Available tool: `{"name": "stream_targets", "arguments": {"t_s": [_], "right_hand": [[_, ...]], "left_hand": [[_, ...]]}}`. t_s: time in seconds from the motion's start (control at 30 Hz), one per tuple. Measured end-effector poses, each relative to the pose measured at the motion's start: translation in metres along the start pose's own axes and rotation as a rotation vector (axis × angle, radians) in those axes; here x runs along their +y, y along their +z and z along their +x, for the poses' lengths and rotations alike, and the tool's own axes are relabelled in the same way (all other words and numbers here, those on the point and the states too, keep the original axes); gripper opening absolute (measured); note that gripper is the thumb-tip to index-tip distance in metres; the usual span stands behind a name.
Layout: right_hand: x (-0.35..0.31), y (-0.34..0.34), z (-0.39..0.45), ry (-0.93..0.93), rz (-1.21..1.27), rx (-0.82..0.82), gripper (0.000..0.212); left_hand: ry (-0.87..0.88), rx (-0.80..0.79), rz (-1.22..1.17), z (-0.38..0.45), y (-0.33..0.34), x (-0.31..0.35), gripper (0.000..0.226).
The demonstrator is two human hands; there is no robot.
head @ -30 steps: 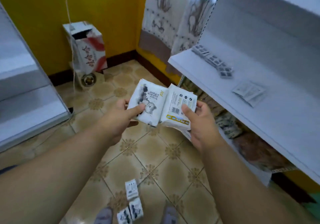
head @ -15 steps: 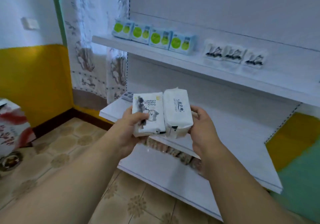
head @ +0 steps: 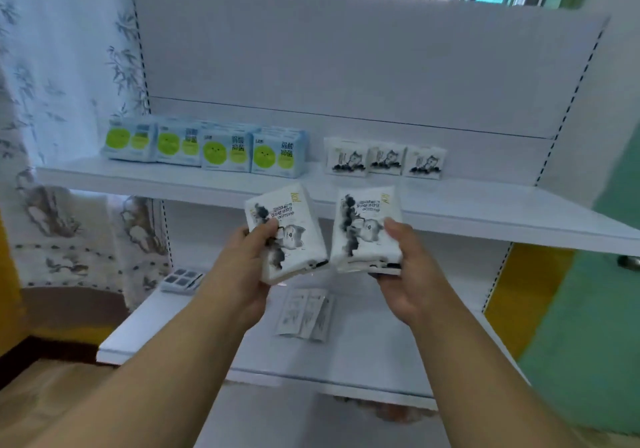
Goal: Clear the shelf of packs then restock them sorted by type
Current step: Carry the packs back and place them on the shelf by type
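Sitting on the upper shelf [head: 207, 184]: green-dot packs [head: 204, 150] toward its left end, three cat packs [head: 384, 160] mid-shelf. Left hand [head: 242, 274] grips one white cat-print pack [head: 287, 233], right hand [head: 412, 281] grips another [head: 367, 229], both upright before the shelf's front edge.

The two cat-print packs [head: 367, 229] are wrapped in smooth, faintly glossy white plastic film, and the same film is seen on the green-dot packs [head: 225, 151]. The shelf [head: 485, 205] and its back panel are finished in smooth, matt white painted metal. The curtain [head: 62, 136] is made of thin printed cloth with a soft, matt surface.
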State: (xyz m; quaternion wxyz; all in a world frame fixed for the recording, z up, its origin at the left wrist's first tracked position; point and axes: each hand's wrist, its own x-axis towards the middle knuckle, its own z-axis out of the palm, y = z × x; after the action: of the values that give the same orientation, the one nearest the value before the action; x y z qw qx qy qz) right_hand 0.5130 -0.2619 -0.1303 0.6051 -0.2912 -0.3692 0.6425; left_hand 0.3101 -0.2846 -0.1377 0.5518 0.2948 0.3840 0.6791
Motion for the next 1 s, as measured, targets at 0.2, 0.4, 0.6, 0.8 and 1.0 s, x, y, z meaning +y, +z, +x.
{"name": "stream_targets", "arguments": {"t_s": [0.2,0.4,0.6,0.8,1.0], "right_hand": [[-0.024,0.019,0.053,-0.233,-0.114,0.129,0.051],[-0.063,0.018,0.083,-0.292,-0.381,0.148,0.041],[-0.127,-0.023,0.125,-0.311,-0.731,0.146,0.051],[-0.181,-0.064,0.205,-0.141,-1.196,0.0,0.052],[-0.187,-0.08,0.266,-0.041,-1.427,-0.14,0.054]], "left_hand": [[0.138,-0.215,0.085,0.088,0.032,0.04,0.061],[0.199,-0.292,0.331,0.135,0.079,0.048,0.05],[0.233,-0.143,0.212,0.189,0.12,0.034,0.058],[0.1,-0.057,0.203,0.243,0.153,-0.002,0.058],[0.09,0.019,0.254,0.267,0.164,-0.013,0.036]]}}
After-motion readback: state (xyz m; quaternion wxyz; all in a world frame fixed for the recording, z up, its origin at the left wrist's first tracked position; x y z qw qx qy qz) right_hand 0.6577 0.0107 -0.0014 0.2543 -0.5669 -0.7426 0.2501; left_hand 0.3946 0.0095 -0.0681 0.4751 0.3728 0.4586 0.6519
